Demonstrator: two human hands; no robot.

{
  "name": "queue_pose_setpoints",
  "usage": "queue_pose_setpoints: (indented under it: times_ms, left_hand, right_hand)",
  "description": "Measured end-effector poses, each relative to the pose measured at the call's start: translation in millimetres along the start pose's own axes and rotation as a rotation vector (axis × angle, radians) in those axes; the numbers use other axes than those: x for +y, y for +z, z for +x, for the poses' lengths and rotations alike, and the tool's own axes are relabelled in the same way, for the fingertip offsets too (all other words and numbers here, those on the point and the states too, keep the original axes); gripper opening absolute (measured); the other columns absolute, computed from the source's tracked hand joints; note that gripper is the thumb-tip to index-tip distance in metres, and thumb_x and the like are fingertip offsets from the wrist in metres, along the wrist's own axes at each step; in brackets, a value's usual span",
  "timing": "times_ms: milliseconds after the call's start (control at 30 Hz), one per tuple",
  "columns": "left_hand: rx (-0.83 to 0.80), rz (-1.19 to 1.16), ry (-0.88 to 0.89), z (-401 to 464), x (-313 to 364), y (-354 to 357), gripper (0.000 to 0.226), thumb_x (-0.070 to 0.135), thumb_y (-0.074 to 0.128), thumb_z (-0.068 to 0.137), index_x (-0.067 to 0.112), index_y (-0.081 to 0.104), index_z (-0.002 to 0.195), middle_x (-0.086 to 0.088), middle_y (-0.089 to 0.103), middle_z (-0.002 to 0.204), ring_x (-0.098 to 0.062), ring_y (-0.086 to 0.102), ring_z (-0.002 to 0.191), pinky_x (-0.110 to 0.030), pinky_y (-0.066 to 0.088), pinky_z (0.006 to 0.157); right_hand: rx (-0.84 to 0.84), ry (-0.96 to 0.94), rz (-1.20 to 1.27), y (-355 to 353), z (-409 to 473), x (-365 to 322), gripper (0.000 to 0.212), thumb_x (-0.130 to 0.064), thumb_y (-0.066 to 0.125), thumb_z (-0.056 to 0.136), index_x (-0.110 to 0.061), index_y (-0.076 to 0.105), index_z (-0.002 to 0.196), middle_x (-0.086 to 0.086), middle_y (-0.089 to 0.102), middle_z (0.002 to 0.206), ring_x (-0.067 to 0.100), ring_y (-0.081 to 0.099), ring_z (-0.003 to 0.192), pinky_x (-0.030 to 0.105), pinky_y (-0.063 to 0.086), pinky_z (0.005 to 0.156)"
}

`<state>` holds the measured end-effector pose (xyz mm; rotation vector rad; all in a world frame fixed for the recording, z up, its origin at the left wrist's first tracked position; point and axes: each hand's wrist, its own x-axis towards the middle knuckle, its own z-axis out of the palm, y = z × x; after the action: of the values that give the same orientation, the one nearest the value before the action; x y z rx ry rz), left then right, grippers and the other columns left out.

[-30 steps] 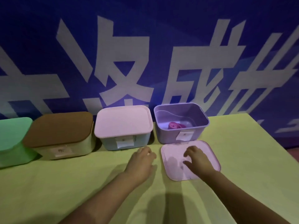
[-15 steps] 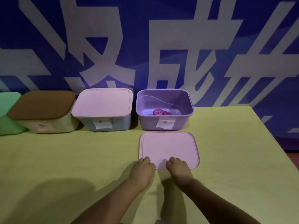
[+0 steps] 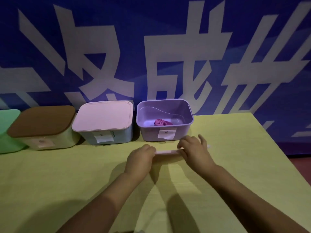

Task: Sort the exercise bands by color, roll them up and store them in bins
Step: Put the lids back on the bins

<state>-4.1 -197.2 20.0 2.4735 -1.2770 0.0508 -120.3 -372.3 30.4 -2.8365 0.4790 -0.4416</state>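
Behind the table hangs a blue banner with very large pale characters; only parts of them fit in the view, so I do not read them. Each bin has a small white label on its front wall. The marks on these labels are too small and blurred to read.

The purple bin stands open at the back of the yellow-green table. Inside it lies one rolled pink band, near the front wall. Its label is just below the rim.

Both hands hold the pink lid, which is seen almost edge-on, raised a little above the table and just in front of the purple bin. The left hand grips the left end with curled fingers. The right hand grips the right end, its fingers over the top of the lid, and a small part of the lid shows beyond this hand. The hands hide most of the lid.

To the left of the purple bin stand three closed bins in a row: a pale blue bin with a pink cover, a cream bin with a brown cover, and a green bin cut by the left edge of the view. The shadows of the arms fall on the table.
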Motion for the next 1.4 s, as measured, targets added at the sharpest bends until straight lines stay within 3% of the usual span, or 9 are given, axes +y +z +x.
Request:
queue_pose_setpoints:
  times_ms: [167, 267, 367, 533, 800, 967, 1100, 1267, 1400]
  left_hand:
    - [0.009, -0.226, -0.099, 43, -8, -62, 0.013, 0.014, 0.054, 0.092, 0.013, 0.065, 0.097, -0.005, 0.062, 0.098, -0.025, 0.056, 0.088, -0.033, 0.044, 0.075]
    - [-0.017, -0.381, -0.112, 64, -13, -94, 0.012, 0.015, 0.054, 0.092, 0.019, 0.065, 0.096, 0.003, 0.063, 0.091, -0.014, 0.058, 0.083, -0.023, 0.045, 0.067]
    - [-0.017, -0.512, -0.178, 87, -17, -108, 0.012, 0.019, 0.054, 0.094, 0.024, 0.062, 0.1, 0.008, 0.061, 0.093, -0.007, 0.057, 0.086, -0.017, 0.043, 0.067]
    - [0.183, -0.694, -0.406, 124, -25, -105, 0.033, 0.021, 0.051, 0.096, 0.023, 0.05, 0.129, 0.006, 0.052, 0.123, -0.013, 0.049, 0.108, -0.023, 0.041, 0.083]
    - [0.109, -0.85, -0.767, 94, -58, -23, 0.032, 0.018, 0.043, 0.096, 0.026, 0.05, 0.066, -0.01, 0.06, 0.088, -0.027, 0.058, 0.088, -0.041, 0.047, 0.088]
    - [0.117, -0.862, -0.739, 92, -58, -4, 0.026, 0.019, 0.04, 0.099, 0.012, 0.054, 0.078, -0.002, 0.053, 0.074, -0.018, 0.046, 0.072, -0.028, 0.033, 0.068]
    - [0.143, -0.848, -0.709, 99, -64, 7, 0.023, 0.021, 0.045, 0.096, 0.006, 0.055, 0.082, -0.009, 0.057, 0.082, -0.018, 0.048, 0.078, -0.029, 0.036, 0.071]
    - [0.1, -0.744, -0.626, 102, -64, 18, 0.017, 0.019, 0.05, 0.092, 0.004, 0.057, 0.087, -0.016, 0.064, 0.084, -0.025, 0.057, 0.077, -0.031, 0.044, 0.069]
    - [0.102, -0.643, -0.589, 102, -62, 19, 0.02, 0.02, 0.05, 0.094, 0.003, 0.054, 0.083, -0.012, 0.06, 0.076, -0.024, 0.052, 0.07, -0.026, 0.039, 0.061]
  right_hand:
    - [0.159, 0.339, 0.247, -40, 10, 38, 0.052, -0.025, 0.077, 0.074, -0.017, 0.057, 0.121, 0.001, 0.058, 0.117, 0.022, 0.057, 0.105, 0.045, 0.043, 0.094]
    - [0.035, 0.524, 0.728, -49, 9, 53, 0.038, -0.017, 0.072, 0.08, -0.01, 0.059, 0.115, 0.004, 0.065, 0.106, 0.018, 0.061, 0.088, 0.036, 0.052, 0.078]
    - [0.002, 0.574, 1.002, -41, 14, 61, 0.028, -0.005, 0.065, 0.084, -0.005, 0.061, 0.111, 0.015, 0.067, 0.105, 0.023, 0.064, 0.09, 0.041, 0.053, 0.088]
    - [0.045, 0.699, 1.341, -34, 49, 68, 0.029, -0.002, 0.056, 0.089, -0.003, 0.055, 0.118, 0.012, 0.066, 0.108, 0.024, 0.064, 0.094, 0.025, 0.057, 0.078]
    - [0.0, 1.001, 1.168, -6, 109, 63, 0.031, -0.009, 0.061, 0.089, -0.004, 0.054, 0.118, 0.012, 0.061, 0.104, 0.025, 0.057, 0.093, 0.041, 0.04, 0.086]
    - [-0.073, 0.974, 1.072, 9, 124, 60, 0.036, -0.013, 0.064, 0.088, -0.003, 0.053, 0.121, 0.011, 0.06, 0.108, 0.027, 0.055, 0.098, 0.051, 0.039, 0.092]
    - [0.031, 0.867, 0.862, 19, 130, 57, 0.039, -0.018, 0.065, 0.087, 0.002, 0.056, 0.12, 0.016, 0.062, 0.111, 0.028, 0.056, 0.093, 0.033, 0.045, 0.07]
    - [0.109, 0.857, 0.56, 34, 120, 64, 0.057, -0.033, 0.071, 0.079, -0.005, 0.056, 0.126, 0.018, 0.058, 0.123, 0.035, 0.054, 0.109, 0.049, 0.049, 0.09]
    - [0.041, 0.842, 0.747, 34, 118, 64, 0.058, -0.021, 0.063, 0.088, -0.01, 0.039, 0.14, 0.014, 0.049, 0.136, 0.033, 0.05, 0.116, 0.05, 0.046, 0.096]
